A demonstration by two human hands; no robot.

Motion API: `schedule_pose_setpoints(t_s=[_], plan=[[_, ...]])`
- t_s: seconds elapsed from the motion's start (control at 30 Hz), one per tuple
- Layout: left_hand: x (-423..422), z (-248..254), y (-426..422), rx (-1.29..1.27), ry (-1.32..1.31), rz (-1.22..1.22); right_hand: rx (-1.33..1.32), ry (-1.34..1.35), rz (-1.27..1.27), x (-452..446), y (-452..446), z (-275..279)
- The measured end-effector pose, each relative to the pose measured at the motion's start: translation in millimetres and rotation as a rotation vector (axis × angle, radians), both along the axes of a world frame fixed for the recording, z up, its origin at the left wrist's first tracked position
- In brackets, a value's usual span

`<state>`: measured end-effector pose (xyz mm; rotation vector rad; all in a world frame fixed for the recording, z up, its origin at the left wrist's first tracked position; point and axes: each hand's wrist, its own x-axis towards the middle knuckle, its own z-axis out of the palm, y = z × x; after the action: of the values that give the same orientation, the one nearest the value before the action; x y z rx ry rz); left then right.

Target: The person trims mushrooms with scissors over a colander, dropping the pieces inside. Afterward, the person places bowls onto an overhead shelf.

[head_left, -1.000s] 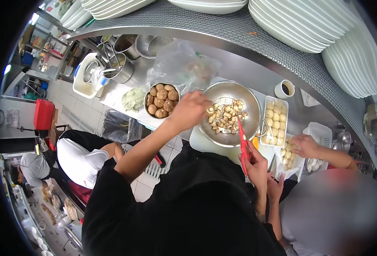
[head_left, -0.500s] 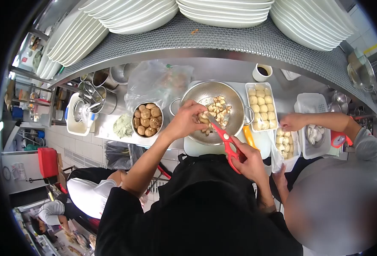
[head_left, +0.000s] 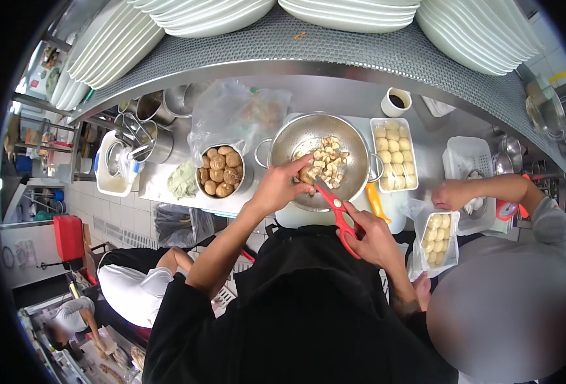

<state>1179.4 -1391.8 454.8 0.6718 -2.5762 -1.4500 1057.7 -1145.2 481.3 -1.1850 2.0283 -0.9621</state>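
My left hand (head_left: pixel 282 185) pinches a brown mushroom (head_left: pixel 307 174) over the metal colander (head_left: pixel 282 137). In my right hand (head_left: pixel 374 238) is a pair of red-handled scissors (head_left: pixel 338 206), its blades up against that mushroom. Cut pale mushroom pieces (head_left: pixel 330 155) lie in the colander beyond my fingers. The colander stands on a white cutting board (head_left: pixel 289 219). To its left, whole brown mushrooms (head_left: pixel 221 171) fill a round metal pot. Beside the colander on the right lies an orange handle (head_left: pixel 377 205); what it belongs to is hidden.
A tray of pale round balls (head_left: pixel 395 155) and a cup of dark liquid (head_left: pixel 396 102) stand to the right. A co-worker's hand (head_left: pixel 449 194) is at a bagged tray (head_left: pixel 435 240). Left are a plastic bag (head_left: pixel 232 121) and green cloth (head_left: pixel 182 180). Plates (head_left: pixel 350 14) fill the overhead shelf.
My hands stay at the colander, scissors still at the mushroom. The co-worker's bagged tray has shifted slightly right, and its bag now stands up more around the tray.
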Motion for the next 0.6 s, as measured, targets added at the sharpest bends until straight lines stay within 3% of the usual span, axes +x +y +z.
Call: schedule_pose_setpoints(t_s=[0.27,0.43,0.6], plan=[[1.6,-12.6,2.4,-0.024,-0.146,0.039,0.095,0.003,0.104,6.6,-4.2,-17.5],[6.8,-25.1,-3.3,0.026,-0.179,0.053,0.141,-0.085,0.003,11.3,-2.6,-15.4],[11.6,-34.9,-13.7,0.38,-0.023,0.044,0.094,0.013,-0.008,13.1,3.0,-11.3]])
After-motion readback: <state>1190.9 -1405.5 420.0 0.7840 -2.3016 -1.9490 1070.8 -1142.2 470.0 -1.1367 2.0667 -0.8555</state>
